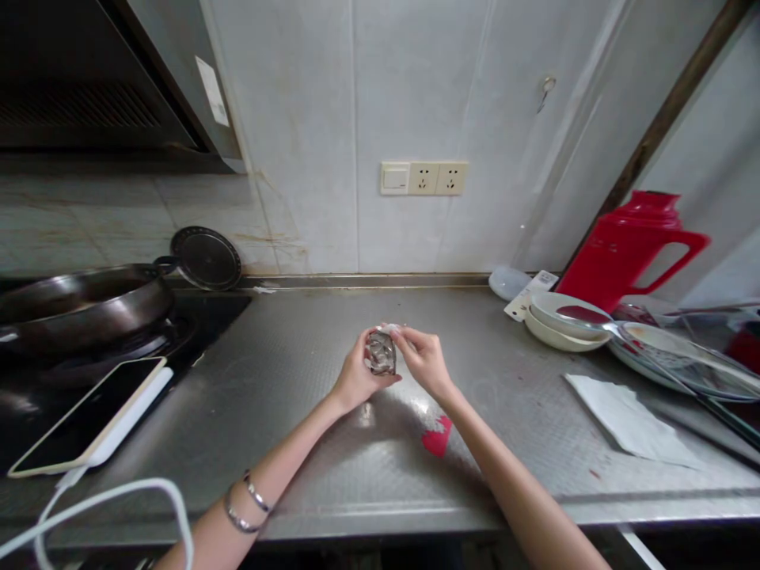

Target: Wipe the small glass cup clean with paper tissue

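Note:
A small clear, greyish-brown container with a shiny, crinkled look is held over the steel counter; its exact kind is hard to tell. My left hand is closed around its left side and underside. At its upper right edge, the fingertips of my right hand pinch a whitish bit of it. Part of the container is covered by my fingers. Below my right hand, a torn red scrap lies on the counter.
At left, a steel pan sits on the stove beside a round black lid; a phone with a white cable lies nearer. At right are a red thermos, stacked bowls, a plate with utensils and a white tissue.

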A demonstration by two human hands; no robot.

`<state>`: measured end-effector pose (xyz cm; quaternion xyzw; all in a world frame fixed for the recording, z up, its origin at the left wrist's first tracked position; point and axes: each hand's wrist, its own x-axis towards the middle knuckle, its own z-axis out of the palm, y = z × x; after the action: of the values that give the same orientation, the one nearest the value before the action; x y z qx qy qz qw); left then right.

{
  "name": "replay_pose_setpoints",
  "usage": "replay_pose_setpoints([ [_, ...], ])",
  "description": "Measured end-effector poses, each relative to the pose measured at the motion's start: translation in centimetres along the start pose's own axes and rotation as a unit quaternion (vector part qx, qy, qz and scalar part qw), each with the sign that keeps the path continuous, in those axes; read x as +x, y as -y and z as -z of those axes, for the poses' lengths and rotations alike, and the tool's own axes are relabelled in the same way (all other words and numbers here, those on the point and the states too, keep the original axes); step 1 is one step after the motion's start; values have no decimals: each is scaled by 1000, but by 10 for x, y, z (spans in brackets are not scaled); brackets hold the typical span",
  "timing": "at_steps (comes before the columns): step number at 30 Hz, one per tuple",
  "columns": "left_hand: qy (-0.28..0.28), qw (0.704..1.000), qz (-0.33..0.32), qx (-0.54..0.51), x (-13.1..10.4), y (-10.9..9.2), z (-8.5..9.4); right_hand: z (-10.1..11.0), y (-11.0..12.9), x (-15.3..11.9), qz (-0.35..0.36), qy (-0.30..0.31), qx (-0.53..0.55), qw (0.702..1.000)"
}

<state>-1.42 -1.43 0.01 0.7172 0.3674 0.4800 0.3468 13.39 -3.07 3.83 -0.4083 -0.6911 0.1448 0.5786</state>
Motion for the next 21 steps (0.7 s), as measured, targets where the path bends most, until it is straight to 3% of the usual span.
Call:
replay_pose_setpoints([
  [9,-1,995,25,-92,3,-4,0,1,3,-4,145,29,1,989],
  [14,18,988,88,-127,1,-11,0,-3,4,-6,165,-3,-4,986],
  [21,-11,987,107,-122,2,-13,3,-3,9,-12,147,-36,6,988],
])
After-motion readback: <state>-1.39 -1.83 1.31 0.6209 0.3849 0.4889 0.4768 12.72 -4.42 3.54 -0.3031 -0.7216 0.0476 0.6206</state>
